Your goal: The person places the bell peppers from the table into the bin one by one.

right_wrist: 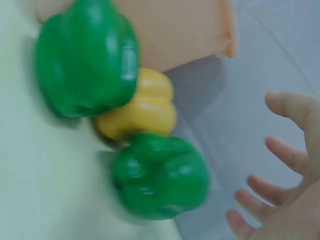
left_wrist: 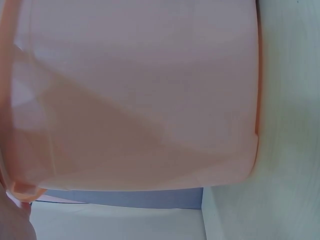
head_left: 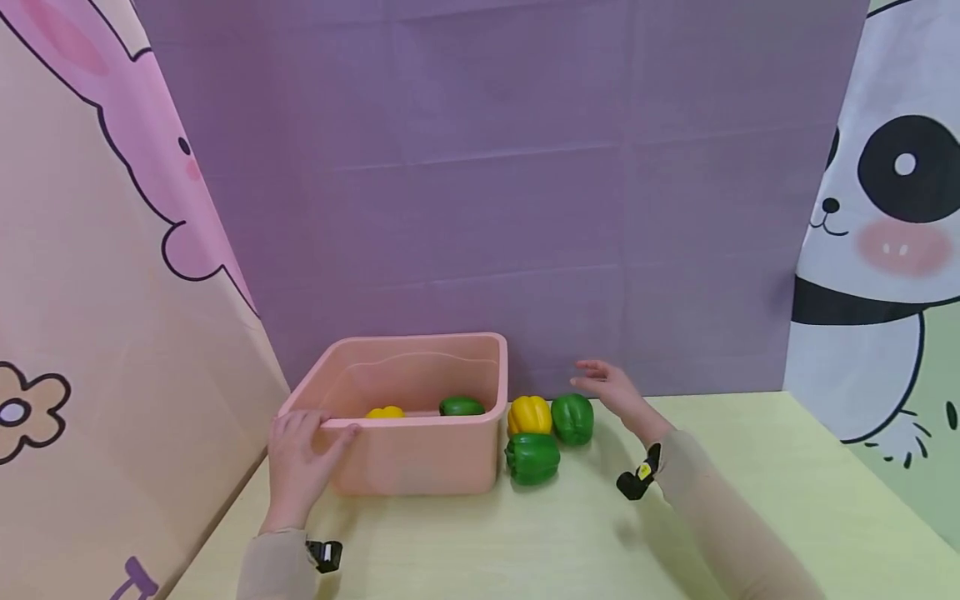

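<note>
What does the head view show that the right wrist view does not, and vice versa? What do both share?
Only the head view: the left hand gripping the pink bin, the inner yellow pepper and inner green pepper, and the panda picture.

Only the right wrist view: all five digits of the right hand, clearly apart.

Both: the pink bin, the right hand, the outer yellow pepper, two outer green peppers, the table and the backdrop.

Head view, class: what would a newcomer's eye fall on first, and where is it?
Probably the big pink box left of center, where the left hand rests its fingers on the near left corner. Just right of it, a yellow pepper and two green peppers shine against the pale table. The panda picture at the far right also stands out.
</note>
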Available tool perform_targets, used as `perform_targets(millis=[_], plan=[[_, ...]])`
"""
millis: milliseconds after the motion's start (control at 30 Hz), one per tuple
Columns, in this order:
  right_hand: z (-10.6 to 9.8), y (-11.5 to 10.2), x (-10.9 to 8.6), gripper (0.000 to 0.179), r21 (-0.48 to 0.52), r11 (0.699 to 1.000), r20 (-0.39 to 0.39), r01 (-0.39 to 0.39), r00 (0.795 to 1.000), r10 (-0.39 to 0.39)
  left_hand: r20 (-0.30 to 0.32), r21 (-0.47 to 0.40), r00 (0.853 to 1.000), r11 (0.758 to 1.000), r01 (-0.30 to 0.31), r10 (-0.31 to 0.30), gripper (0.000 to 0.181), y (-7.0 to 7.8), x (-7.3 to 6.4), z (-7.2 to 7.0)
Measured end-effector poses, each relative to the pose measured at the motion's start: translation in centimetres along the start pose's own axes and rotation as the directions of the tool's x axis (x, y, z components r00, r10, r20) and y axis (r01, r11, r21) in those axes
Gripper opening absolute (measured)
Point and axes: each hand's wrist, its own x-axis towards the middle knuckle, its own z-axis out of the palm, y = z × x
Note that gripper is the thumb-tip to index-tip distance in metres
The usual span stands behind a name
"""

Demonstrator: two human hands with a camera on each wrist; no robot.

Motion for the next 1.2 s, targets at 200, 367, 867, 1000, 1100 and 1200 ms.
perform_targets(millis=[200, 367, 867, 1000, 1100, 1200], plan=[[1.9, 2.6, -0.5, 0.063, 0.084, 0.995, -0.127, -0.052, 0.99, 0.062, 0.012, -0.004, 1.0, 1.0, 0.019, -0.019, 0.031, 0.0, 0.0, -0.1], [3.0, 3.9, -0.6, 0.068, 0.121, 0.991, -0.178, -0.052, 0.981, 0.073, 0.017, -0.006, 1.0, 1.0, 0.026, -0.026, 0.032, 0.2, 0.1, -0.1], [5.7, 5.2, -0.7, 0.084, -0.038, 0.998, -0.244, 0.041, 0.968, -0.049, 0.013, -0.005, 1.0, 1.0, 0.025, -0.024, 0.032, 0.2, 0.0, -0.2], [5.9, 5.2, -0.9, 0.082, -0.066, 0.997, -0.249, 0.025, 0.968, -0.041, 0.017, -0.001, 0.999, 1.0, 0.027, -0.027, 0.032, 0.2, 0.0, -0.2], [6.0, 5.3, -1.0, 0.08, -0.101, 0.995, -0.251, 0.018, 0.967, -0.043, 0.015, 0.001, 1.0, 1.0, 0.023, -0.023, 0.031, 0.1, 0.0, -0.2], [6.0, 5.3, -1.1, 0.079, -0.13, 0.991, -0.251, 0.016, 0.967, -0.048, 0.01, -0.001, 1.0, 1.0, 0.013, -0.013, 0.031, 0.1, 0.0, -0.1]])
